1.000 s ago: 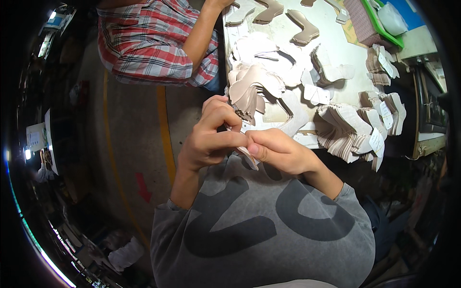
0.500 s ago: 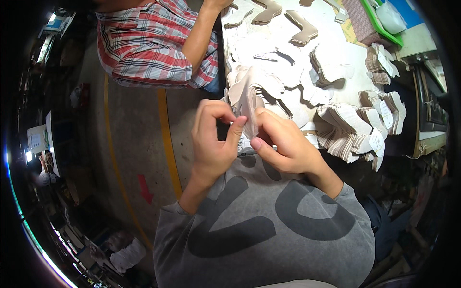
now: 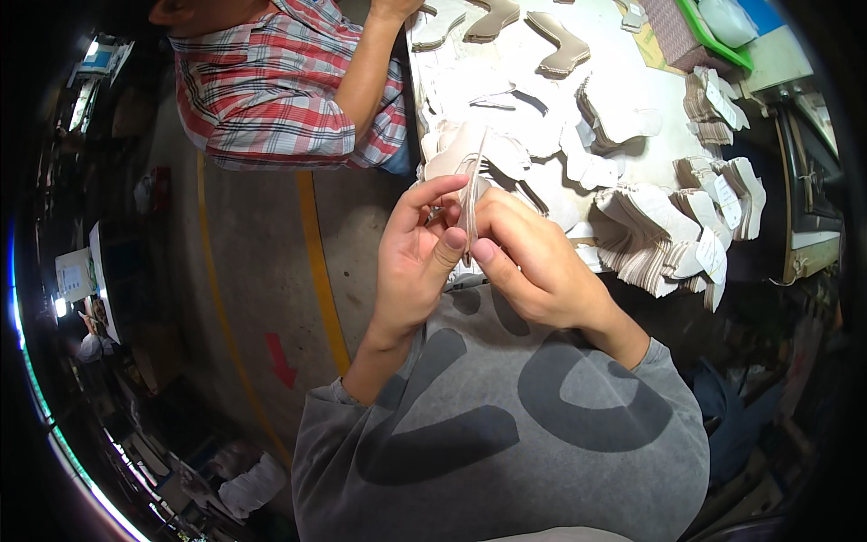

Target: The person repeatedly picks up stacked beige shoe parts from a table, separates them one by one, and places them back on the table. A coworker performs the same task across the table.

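Note:
Thin beige cut pieces (image 3: 470,206), layered and seen edge-on, stand upright between my hands at the table's near edge. My right hand (image 3: 546,271) pinches their lower end, thumb in front and fingers curled behind. My left hand (image 3: 408,257) has its thumb and bent index finger against the left side of the same pieces, its other fingers loosely curled. Exactly how many layers each hand grips cannot be made out. Behind them, pale curved cut pieces (image 3: 506,158) lie loosely overlapped on the white table (image 3: 646,163).
Stacks of curved beige pieces (image 3: 646,221) line the table's right side, some with white paper tags. Brown curved pieces (image 3: 564,45) lie farther back. A green-rimmed basket (image 3: 713,41) stands far right. A person in a checked shirt (image 3: 280,99) sits at the left edge.
My left hand has loosened from a tight pinch, its index finger now straighter and higher along the pieces. The pieces have turned more edge-on. My right hand keeps its pinch.

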`<state>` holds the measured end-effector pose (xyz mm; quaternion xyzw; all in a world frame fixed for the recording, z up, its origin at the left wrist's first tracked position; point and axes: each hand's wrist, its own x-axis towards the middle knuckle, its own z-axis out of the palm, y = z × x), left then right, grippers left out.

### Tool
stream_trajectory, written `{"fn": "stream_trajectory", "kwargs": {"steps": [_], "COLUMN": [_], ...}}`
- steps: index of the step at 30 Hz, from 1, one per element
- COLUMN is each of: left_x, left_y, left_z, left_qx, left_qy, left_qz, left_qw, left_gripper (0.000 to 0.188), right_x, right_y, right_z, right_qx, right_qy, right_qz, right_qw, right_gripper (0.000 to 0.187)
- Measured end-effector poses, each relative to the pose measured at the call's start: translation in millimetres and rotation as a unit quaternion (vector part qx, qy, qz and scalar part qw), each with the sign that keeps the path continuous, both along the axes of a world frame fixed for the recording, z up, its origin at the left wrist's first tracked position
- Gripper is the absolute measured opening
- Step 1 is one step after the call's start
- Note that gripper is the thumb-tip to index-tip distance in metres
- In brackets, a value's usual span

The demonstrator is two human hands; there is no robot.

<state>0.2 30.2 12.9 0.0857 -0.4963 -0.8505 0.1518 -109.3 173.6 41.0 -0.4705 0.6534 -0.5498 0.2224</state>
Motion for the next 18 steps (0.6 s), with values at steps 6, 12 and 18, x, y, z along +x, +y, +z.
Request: {"fn": "stream_trajectory", "kwargs": {"steps": [6,12,18], "left_x": [2.5,1.3,3.2], "left_y": [-0.4,1.2,1.9], "left_z": [-1.7,-2.8,-2.8], "left_qx": [0.000,0.006,0.011], "left_qy": [0.015,0.023,0.017], "left_qz": [-0.009,0.002,-0.001], "left_qw": [1.000,1.000,1.000], "left_gripper": [0.053,0.053,0.053], "right_x": [2.6,1.3,0.6], "right_y": [-3.9,-6.6,-6.2], "right_z": [1.3,3.0,3.9], "right_qx": [-0.013,-0.024,-0.018], "right_qy": [-0.024,-0.029,-0.015], "right_qz": [-0.009,-0.005,-0.007], "right_qw": [1.000,0.999,1.000], "right_gripper": [0.018,0.018,0.015]}}
